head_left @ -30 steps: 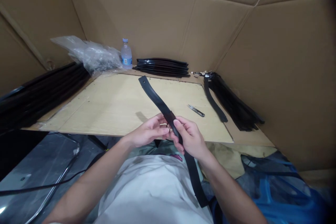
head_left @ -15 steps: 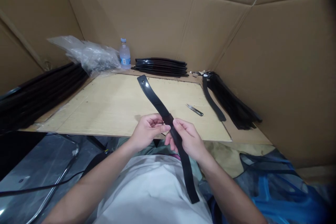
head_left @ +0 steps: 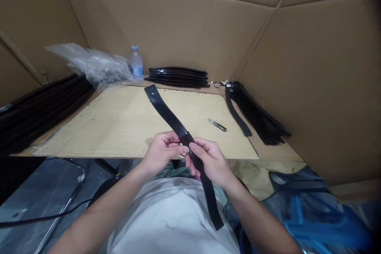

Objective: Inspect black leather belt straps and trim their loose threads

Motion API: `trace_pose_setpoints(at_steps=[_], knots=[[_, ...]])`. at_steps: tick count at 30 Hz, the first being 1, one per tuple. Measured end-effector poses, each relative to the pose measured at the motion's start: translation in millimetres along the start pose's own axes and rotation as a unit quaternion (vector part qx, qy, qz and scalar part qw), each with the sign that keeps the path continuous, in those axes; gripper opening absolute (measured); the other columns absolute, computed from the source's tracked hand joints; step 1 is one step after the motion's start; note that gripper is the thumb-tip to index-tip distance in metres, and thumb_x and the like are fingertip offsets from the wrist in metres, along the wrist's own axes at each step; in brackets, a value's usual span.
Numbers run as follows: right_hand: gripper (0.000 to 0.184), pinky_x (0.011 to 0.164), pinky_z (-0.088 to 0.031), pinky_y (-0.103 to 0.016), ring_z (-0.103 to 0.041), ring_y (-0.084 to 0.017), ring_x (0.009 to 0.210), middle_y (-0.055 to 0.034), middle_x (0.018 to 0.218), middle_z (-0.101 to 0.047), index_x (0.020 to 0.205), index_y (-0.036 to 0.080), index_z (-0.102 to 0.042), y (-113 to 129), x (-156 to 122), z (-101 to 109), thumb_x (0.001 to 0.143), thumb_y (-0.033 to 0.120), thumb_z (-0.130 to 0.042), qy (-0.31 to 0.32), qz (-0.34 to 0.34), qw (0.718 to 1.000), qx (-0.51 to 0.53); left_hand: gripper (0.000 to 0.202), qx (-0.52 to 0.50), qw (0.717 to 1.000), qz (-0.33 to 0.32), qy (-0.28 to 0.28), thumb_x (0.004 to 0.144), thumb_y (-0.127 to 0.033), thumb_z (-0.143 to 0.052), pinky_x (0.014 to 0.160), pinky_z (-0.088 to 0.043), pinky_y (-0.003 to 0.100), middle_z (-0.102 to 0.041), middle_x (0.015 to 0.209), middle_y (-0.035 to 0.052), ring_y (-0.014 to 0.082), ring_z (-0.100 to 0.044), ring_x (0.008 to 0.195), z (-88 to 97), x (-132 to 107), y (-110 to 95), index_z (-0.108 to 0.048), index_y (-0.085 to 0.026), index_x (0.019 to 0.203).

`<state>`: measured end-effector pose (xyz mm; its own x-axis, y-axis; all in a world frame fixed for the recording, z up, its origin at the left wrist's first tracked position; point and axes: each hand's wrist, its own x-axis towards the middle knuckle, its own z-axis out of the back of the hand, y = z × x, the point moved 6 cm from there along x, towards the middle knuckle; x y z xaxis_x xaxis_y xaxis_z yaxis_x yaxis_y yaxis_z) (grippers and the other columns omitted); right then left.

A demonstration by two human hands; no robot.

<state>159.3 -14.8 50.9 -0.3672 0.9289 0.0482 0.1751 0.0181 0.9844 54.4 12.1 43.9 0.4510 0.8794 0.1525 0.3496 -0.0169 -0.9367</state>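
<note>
Both hands grip one long black strap [head_left: 166, 113] near its middle, just over the near edge of the wooden tabletop [head_left: 125, 127]. My left hand [head_left: 162, 152] pinches it from the left with curled fingers. My right hand [head_left: 210, 160] wraps around it from the right, thumb on top. The strap's far end, which has a small hole, rests on the table pointing up-left. Its near end hangs down over my white shirt.
Small metal snips [head_left: 218, 125] lie right of the strap. Black straps are piled at the right [head_left: 258, 115], at the back [head_left: 178, 76] and along the left edge [head_left: 38, 107]. A water bottle [head_left: 136, 63] and a crumpled plastic bag [head_left: 89, 65] sit at the back left. Cardboard walls surround the table.
The strap has slid toward the far left through my hands, so less of it hangs over my lap. Both hands kept their grip near the middle.
</note>
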Motion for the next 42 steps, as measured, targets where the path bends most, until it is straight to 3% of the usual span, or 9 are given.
trace_pose_setpoints(at_steps=[8,16,23,29,42], knots=[[0.023,0.032,-0.035,-0.015,-0.049,-0.007,0.037,0.0013,0.057,-0.058,0.079,0.015,-0.052,0.8,-1.9,-1.3,0.088,0.035,-0.047,0.004,-0.005,1.0,-0.005,0.018,-0.03,0.999,0.011,0.012,0.068,-0.01,-0.069,0.059,-0.05,0.029,-0.066,0.072,0.004,0.0158,-0.063,0.056,1.5,-0.6,4.9,-0.059,-0.011,0.083],[0.02,0.028,-0.029,-0.015,-0.042,-0.006,0.032,0.0044,0.049,-0.052,0.072,0.016,-0.051,-0.8,-5.1,1.7,0.086,0.031,-0.047,-0.031,-0.009,0.999,-0.024,0.02,-0.038,0.999,0.029,0.01,0.063,-0.011,-0.073,0.064,-0.051,0.031,-0.068,0.075,0.0044,0.0174,-0.065,0.062,-3.5,-4.7,3.3,-0.06,-0.011,0.079],[0.017,0.029,-0.026,-0.015,-0.036,-0.005,0.031,0.0057,0.044,-0.047,0.067,0.016,-0.049,2.7,-8.0,1.6,0.082,0.023,-0.044,-0.055,-0.019,0.998,-0.031,0.021,0.008,1.0,0.022,-0.019,0.061,-0.016,-0.075,0.062,-0.052,0.03,-0.068,0.075,0.0053,0.02,-0.065,0.069,-3.8,-5.9,2.6,-0.064,-0.012,0.078],[0.016,0.029,-0.025,-0.015,-0.034,-0.005,0.031,0.0064,0.043,-0.045,0.064,0.017,-0.047,6.0,-8.2,1.3,0.079,0.019,-0.042,-0.059,-0.019,0.997,-0.035,0.021,0.01,1.0,0.016,-0.017,0.062,-0.018,-0.075,0.06,-0.051,0.029,-0.068,0.074,0.0048,0.0177,-0.064,0.062,-3.6,-6.4,5.3,-0.064,-0.011,0.079],[0.012,0.03,-0.027,-0.014,-0.038,-0.006,0.033,0.0051,0.049,-0.05,0.075,0.017,-0.049,-2.9,-5.9,3.0,0.081,0.025,-0.042,-0.049,-0.039,0.998,-0.006,0.021,-0.021,1.0,0.018,-0.007,0.067,-0.019,-0.071,0.058,-0.05,0.029,-0.067,0.074,0.0038,0.0175,-0.064,0.058,-4.2,-2.3,9.3,-0.061,-0.012,0.083]])
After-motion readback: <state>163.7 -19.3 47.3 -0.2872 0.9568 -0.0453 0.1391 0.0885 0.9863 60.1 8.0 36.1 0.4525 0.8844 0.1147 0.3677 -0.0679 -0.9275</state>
